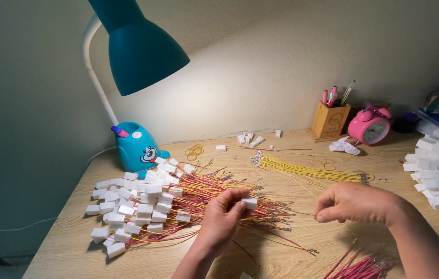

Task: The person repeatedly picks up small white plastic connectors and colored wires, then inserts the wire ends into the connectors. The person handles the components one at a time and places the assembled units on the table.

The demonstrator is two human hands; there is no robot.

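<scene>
Left hand (219, 219) pinches a white plug (249, 202) at its fingertips, above the desk (302, 248). Right hand's (356, 204) fingers pinch a thin wire (302, 213). Best keep the plug steady and the wire tip aligned with its opening.

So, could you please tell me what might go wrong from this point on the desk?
1. The left hand pinches the small white connector by fingertips only; it might slip into the wire pile.
2. The right hand pinches a thin yellow wire that crosses tangled red and yellow leads, so it could snag.
3. White connectors lie near the desk's front edge and may fall.
</scene>
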